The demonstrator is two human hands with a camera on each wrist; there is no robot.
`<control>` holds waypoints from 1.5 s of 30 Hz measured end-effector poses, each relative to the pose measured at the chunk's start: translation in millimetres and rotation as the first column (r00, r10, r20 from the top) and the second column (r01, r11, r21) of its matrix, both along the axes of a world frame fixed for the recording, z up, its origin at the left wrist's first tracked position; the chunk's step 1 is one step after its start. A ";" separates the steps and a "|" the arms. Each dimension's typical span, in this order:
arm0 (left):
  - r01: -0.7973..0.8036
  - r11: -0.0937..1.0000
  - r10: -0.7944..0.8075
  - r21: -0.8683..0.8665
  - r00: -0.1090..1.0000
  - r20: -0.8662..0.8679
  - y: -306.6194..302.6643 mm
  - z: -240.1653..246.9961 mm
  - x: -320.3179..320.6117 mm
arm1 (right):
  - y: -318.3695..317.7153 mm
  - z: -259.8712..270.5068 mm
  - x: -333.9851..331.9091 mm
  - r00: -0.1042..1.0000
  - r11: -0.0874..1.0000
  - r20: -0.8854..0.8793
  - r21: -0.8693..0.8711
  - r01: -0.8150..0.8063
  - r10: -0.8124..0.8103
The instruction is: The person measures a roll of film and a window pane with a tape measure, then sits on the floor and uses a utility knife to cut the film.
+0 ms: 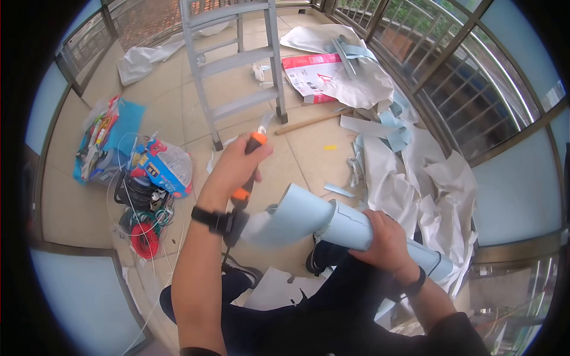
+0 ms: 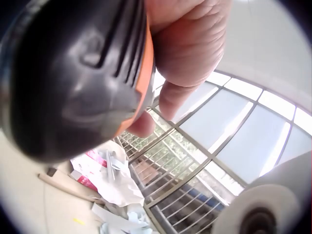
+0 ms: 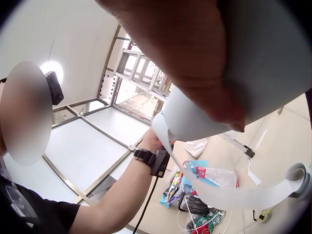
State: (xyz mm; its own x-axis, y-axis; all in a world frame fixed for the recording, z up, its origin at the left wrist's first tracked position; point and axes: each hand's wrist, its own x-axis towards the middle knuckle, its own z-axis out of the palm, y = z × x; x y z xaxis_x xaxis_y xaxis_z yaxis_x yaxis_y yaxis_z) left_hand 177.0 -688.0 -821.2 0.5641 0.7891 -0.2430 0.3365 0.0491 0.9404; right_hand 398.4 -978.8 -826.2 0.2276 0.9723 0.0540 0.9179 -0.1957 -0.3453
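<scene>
My left hand (image 1: 234, 169) grips a utility knife (image 1: 256, 141) with an orange and black handle, its pale blade pointing away from me. The black butt of its handle fills much of the left wrist view. Over my lap, my right hand (image 1: 385, 240) is wrapped round a pale blue roll of sheet material (image 1: 344, 225), lying slantwise. A dark band goes round the roll's near end. From the far end, a loose piece (image 1: 303, 207) hangs out below my left wrist; in the right wrist view a long strip (image 3: 219, 195) trails down, curled at its tip.
A metal stepladder (image 1: 237, 59) stands ahead. Crumpled pale sheeting (image 1: 409, 178) and blue offcuts lie to the right, beside a pink and white box (image 1: 309, 74). On the left are bags (image 1: 160, 166) and a red cable coil (image 1: 144, 239). A wooden stick (image 1: 314, 121) lies ahead.
</scene>
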 end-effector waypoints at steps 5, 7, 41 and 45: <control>-0.048 0.999 0.049 0.011 0.998 -0.048 -63.2 17.1 -19.0 | -6.7 -18.2 -21.8 0.985 0.985 0.143 0.158 0.075 -0.098; -0.079 0.997 0.078 -0.026 0.996 -0.054 -78.6 6.4 -25.2 | -6.8 -15.3 -26.9 0.981 0.977 0.169 0.201 0.064 -0.099; 0.228 0.971 -0.212 -0.067 0.960 0.185 -68.7 -28.5 -17.1 | 9.2 1.8 13.9 0.999 0.991 0.034 -0.134 0.008 -0.003; 0.044 0.941 -0.072 0.336 0.995 0.071 -86.7 -59.8 -13.7 | 1.4 -9.6 2.5 0.992 0.994 0.059 -0.011 0.108 -0.107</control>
